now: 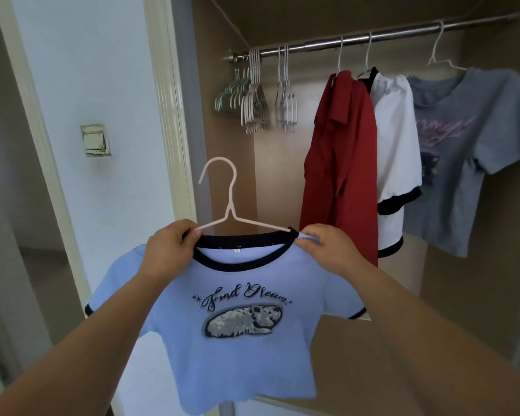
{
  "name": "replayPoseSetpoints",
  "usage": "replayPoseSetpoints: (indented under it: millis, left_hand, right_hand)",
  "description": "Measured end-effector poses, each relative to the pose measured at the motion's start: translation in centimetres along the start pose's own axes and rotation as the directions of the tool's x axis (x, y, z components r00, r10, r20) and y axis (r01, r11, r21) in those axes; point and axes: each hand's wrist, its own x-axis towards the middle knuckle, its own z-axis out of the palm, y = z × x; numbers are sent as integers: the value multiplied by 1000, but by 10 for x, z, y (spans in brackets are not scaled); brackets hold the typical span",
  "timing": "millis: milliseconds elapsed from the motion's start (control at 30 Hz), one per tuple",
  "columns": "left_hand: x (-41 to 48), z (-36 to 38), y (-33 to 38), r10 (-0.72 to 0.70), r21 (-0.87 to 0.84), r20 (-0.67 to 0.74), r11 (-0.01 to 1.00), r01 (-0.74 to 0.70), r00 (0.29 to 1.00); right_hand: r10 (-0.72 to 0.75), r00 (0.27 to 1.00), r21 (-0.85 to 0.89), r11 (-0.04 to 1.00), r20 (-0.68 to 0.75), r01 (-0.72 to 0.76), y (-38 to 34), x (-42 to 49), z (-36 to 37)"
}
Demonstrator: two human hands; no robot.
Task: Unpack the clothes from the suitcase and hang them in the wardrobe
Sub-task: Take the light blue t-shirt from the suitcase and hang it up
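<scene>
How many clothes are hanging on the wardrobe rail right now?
3: a red shirt, a white top right of it, and a grey tee farthest right. The blue tee is not on the rail yet. More may hide beyond the right edge.

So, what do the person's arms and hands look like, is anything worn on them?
Both forearms are bare as far as the picture shows: no sleeve, watch or bracelet. The left hand and the right hand wear no glove, and no ring shows on the visible fingers.
</scene>
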Motion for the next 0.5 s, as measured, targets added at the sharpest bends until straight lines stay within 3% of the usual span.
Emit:
replayPoseSetpoints:
  millis: [133,300,367,500]
  left_hand:
    - [4,2,12,133,39,-20,990,-132,991]
    - [12,10,20,313,414,12,863,-289,950]
    - [12,16,27,287,458,30,847,-268,957]
    - [16,26,33,184,350,58,917,-192,981]
  right_hand:
    - [57,998,40,998,8,-57,-4,5,-2]
    - [119,989,120,984,90,-130,-8,1,-14]
    - [134,983,124,981,123,-149,-9,-4,-26]
    - [172,974,90,978,146,-187,-3,-14,-48]
